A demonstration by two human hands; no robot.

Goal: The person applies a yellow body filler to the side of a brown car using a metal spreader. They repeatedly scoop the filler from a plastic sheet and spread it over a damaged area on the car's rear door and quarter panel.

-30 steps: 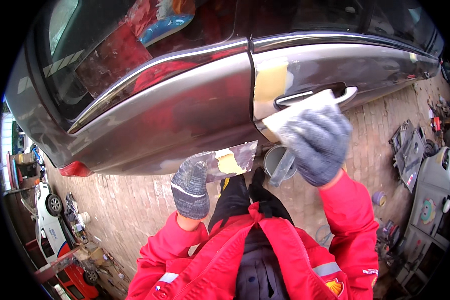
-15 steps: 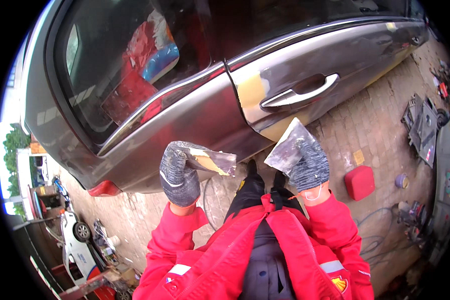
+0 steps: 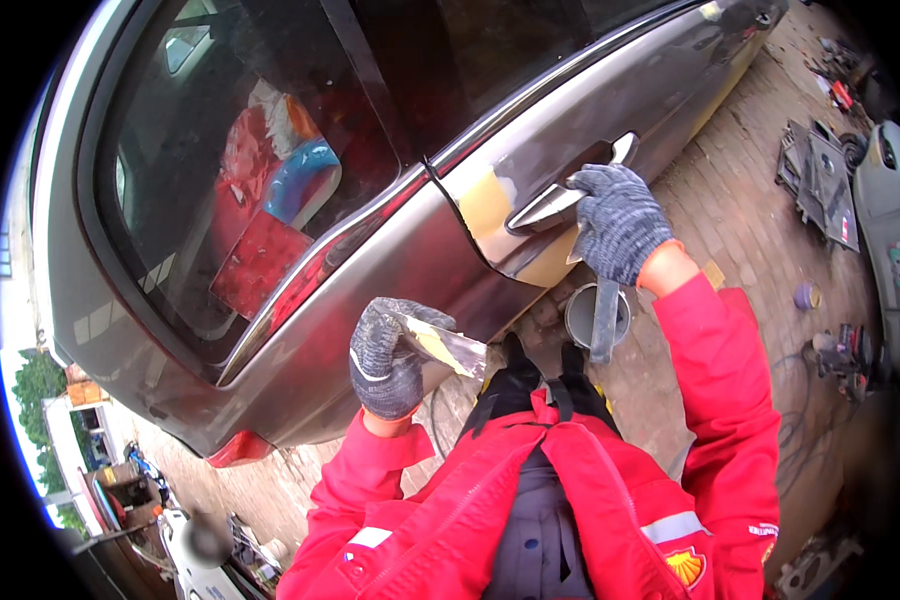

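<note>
My left hand [image 3: 388,360], in a grey knit glove, is closed round a flat metal putty spreader [image 3: 460,352] with yellow filler on its face. My right hand [image 3: 620,222], gloved alike, is raised in front of the silver door handle [image 3: 548,208], fingers bent. Only a pale edge of the putty scraper shows under that hand; the rest is hidden behind the glove. Whether the fingers touch the handle I cannot tell. Around the handle, the grey car door [image 3: 670,110] carries yellow filler patches [image 3: 485,207].
A grey bucket [image 3: 580,318] stands on the brick paving below my right hand, with a flat grey strip [image 3: 605,325] across it. Loose car parts [image 3: 820,185], a bumper [image 3: 890,210] and a small purple-rimmed tin [image 3: 807,295] lie at the right. A tail light [image 3: 238,449] sits at lower left.
My right hand has gone up and forward to the door handle, and its scraper is now mostly hidden. The bucket has come into sight. My left hand still holds its spreader.
</note>
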